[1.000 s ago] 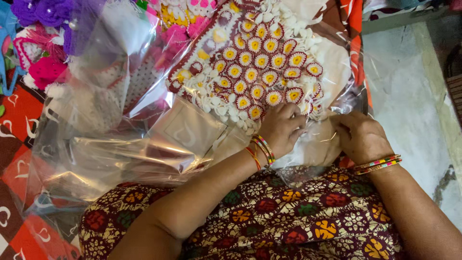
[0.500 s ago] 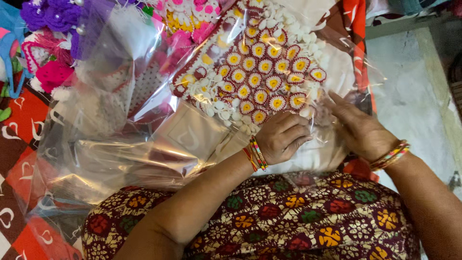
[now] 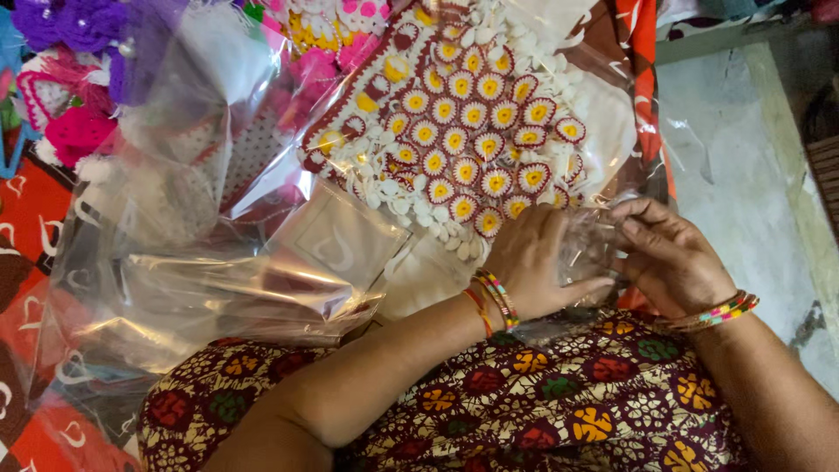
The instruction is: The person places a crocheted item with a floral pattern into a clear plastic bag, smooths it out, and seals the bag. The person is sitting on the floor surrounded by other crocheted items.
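A crocheted piece (image 3: 472, 114) of white flowers with yellow centres and dark red rims lies inside a clear plastic bag (image 3: 587, 246) in front of me. My left hand (image 3: 533, 262), with coloured bangles at the wrist, grips the near edge of that bag just below the flowers. My right hand (image 3: 673, 258), also bangled, pinches the same crumpled plastic from the right. The two hands are almost touching, with a fold of plastic between them.
Another clear bag (image 3: 218, 288) lies crumpled to the left. Purple (image 3: 79, 22) and pink (image 3: 79, 131) crocheted items sit at the top left on a red patterned cloth (image 3: 35, 210). A grey floor (image 3: 743, 166) is on the right. My patterned dress (image 3: 524, 402) fills the bottom.
My right hand has drawn down and in towards my left hand, and its fingers have closed on the plastic. My left hand has moved slightly down and right along the bag's edge.
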